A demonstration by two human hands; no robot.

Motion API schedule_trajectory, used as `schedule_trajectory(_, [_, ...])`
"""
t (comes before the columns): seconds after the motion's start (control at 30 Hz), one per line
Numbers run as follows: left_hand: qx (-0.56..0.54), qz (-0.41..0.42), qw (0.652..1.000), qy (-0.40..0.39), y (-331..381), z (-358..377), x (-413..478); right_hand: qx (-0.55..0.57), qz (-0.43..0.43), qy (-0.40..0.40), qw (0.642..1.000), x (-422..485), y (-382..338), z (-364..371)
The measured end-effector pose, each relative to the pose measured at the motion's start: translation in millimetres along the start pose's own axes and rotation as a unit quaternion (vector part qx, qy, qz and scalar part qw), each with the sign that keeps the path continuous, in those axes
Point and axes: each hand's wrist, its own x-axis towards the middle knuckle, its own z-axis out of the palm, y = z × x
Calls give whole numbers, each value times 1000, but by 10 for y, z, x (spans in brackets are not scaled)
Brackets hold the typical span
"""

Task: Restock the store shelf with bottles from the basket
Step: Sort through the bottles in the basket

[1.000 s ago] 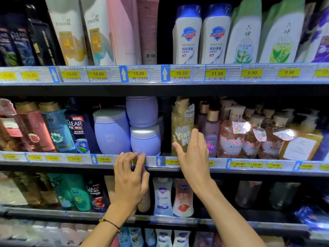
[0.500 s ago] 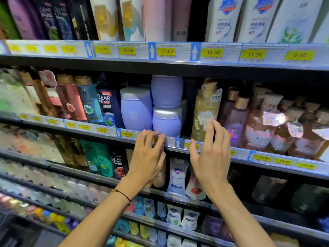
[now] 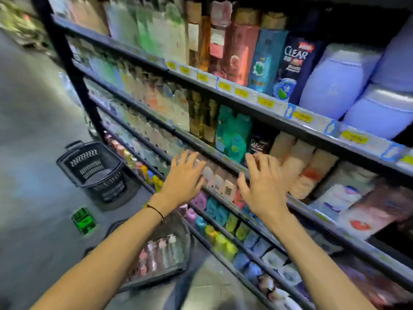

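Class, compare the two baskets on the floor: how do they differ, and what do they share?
The far basket looks empty; the near basket holds pink-topped bottles. The far basket stands in full view; the near basket is partly hidden behind the left forearm. Both are dark and stand on the floor by the shelf.

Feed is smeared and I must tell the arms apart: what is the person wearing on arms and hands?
No sleeves or gloves show. The left hand has a thin dark cord bracelet at its wrist, with a small yellowish bit at one end. The right hand and its wrist carry nothing. No rings are visible.
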Motion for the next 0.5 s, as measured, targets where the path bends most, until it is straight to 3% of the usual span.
schedule_trajectory(0.27, [-28,-135,980,-143,-1746,693,-1519,27,-98,-220,970,-26,-1772,1451])
schedule_trajectory(0.5, [-73,-191,951,-234,-2508,1239,-2317,-9,-148,-378,914,-263,-2635,2424])
